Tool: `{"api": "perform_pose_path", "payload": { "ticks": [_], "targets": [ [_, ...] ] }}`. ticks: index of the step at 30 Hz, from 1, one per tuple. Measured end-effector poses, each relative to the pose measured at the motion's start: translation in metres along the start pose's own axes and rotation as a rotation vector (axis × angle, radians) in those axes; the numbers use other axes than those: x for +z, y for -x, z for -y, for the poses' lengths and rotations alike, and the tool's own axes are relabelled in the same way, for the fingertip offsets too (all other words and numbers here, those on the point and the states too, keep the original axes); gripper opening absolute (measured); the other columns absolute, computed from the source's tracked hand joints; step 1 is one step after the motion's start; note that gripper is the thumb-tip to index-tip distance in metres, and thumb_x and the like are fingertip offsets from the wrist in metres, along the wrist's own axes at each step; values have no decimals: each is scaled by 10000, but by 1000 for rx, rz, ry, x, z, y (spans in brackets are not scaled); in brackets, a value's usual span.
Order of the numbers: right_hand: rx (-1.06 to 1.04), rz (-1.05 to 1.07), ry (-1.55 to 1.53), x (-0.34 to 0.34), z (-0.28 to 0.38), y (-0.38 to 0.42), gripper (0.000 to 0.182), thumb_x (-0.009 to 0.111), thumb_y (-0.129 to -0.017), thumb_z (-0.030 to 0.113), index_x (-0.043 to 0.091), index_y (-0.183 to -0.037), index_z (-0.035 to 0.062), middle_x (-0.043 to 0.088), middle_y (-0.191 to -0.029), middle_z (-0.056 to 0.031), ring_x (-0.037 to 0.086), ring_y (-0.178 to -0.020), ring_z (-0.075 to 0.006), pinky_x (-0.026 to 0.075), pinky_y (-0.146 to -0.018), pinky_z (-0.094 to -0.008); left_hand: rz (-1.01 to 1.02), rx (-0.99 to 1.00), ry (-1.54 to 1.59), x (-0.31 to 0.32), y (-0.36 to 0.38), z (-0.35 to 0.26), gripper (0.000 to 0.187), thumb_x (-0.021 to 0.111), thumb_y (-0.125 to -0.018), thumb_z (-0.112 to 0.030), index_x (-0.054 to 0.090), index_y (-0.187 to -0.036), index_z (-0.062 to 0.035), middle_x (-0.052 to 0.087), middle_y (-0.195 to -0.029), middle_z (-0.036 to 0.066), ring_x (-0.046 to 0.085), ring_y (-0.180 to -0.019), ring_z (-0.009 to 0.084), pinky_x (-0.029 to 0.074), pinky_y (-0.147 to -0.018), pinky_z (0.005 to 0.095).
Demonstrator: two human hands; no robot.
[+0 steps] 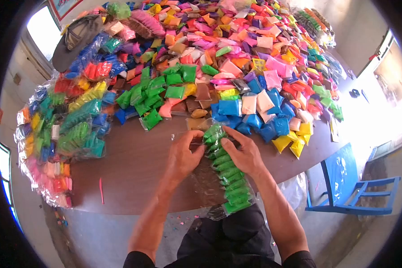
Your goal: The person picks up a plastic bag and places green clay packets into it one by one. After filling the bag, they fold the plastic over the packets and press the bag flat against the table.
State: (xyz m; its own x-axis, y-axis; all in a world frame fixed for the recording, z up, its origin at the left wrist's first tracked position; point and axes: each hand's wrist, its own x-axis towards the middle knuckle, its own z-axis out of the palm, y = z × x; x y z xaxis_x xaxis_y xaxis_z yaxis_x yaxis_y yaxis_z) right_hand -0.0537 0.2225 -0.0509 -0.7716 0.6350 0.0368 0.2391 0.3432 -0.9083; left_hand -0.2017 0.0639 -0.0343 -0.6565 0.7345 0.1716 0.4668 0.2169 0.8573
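Note:
A long clear plastic bag [205,178] hangs over the table's front edge, with a row of small green packets [230,173] stacked along its right side. My left hand [184,154] is closed at the upper left of the bag, thumb and fingers pinching near the top packet. On the other side, my right hand [244,154] grips the upper right part, its thumb pressed against the green packets. The bag's left part looks flat, and its lower end rests close to my lap. Loose green packets [151,119] lie farther back on the table.
A large heap of multicoloured packets [236,40] covers the back of the brown table [134,174]. Filled clear bags [78,134] are piled at the left. A thin pink stick [101,191] lies near the front edge. A blue chair [350,183] stands at the right.

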Motion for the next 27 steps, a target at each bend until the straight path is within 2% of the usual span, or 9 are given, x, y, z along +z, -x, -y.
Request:
{"api": "perform_pose_path", "payload": {
  "ticks": [5,8,11,14,17,20,23,26,27],
  "targets": [
    [-127,-42,-64,4,-14,-3,598,709,-984,409,587,-1508,148,741,-1236,-209,740,-1076,-300,551,-934,-388,-81,47,76,12,-2,6,382,783,-884,-6,683,-1252,-25,763,-1081,123,756,-969,206,607,-840,345],
    [-48,44,-7,-2,-1,0,615,717,-984,386,560,-1529,146,710,-1323,-202,700,-1208,-318,531,-1001,-380,-21,36,-9,6,-3,4,397,788,-884,-8,690,-1268,-43,771,-1079,121,757,-968,205,604,-829,339],
    [-57,42,9,1,0,1,602,708,-989,385,567,-1522,143,691,-1365,-196,689,-1220,-332,528,-1010,-380,-81,124,-56,15,-6,3,384,783,-855,9,690,-1227,-17,759,-1026,139,746,-885,238,580,-777,382],
    [-123,2,98,1,0,2,591,694,-994,392,572,-1516,143,689,-1373,-190,683,-1228,-346,527,-1016,-397,-88,140,25,19,-7,14,393,779,-875,-1,682,-1255,-22,759,-1021,144,748,-898,245,589,-777,382],
    [-162,-28,118,5,-8,5,587,682,-995,408,579,-1509,144,682,-1380,-197,670,-1246,-364,521,-1029,-415,-161,21,165,10,11,13,409,784,-917,-58,678,-1312,-49,771,-1100,145,757,-969,234,610,-828,366],
    [-56,14,26,4,0,11,593,678,-991,414,579,-1508,141,680,-1384,-197,646,-1284,-374,501,-1058,-427,-201,-67,12,-22,42,6,444,807,-913,-106,665,-1327,-30,765,-1100,153,755,-957,243,616,-808,385],
    [23,-3,71,6,11,18,579,683,-984,399,596,-1491,133,683,-1380,-202,668,-1241,-375,519,-1018,-427,-298,-36,-214,-43,89,7,453,852,-882,-241,684,-1242,-23,762,-944,144,754,-802,259,604,-716,385],
    [92,-90,8,16,22,30,543,682,-967,358,635,-1445,105,689,-1349,-224,683,-1185,-389,526,-999,-443,-177,-266,-351,-47,146,-7,485,857,-870,-355,701,-1190,-28,757,-853,122,745,-729,282,590,-676,395],
    [130,-109,-9,20,27,33,537,682,-963,349,640,-1436,97,690,-1343,-228,684,-1176,-394,525,-1000,-447,-167,-257,-395,-45,158,-10,472,861,-863,-350,713,-1179,-32,753,-834,124,747,-736,272,587,-681,389]
  ]
}}
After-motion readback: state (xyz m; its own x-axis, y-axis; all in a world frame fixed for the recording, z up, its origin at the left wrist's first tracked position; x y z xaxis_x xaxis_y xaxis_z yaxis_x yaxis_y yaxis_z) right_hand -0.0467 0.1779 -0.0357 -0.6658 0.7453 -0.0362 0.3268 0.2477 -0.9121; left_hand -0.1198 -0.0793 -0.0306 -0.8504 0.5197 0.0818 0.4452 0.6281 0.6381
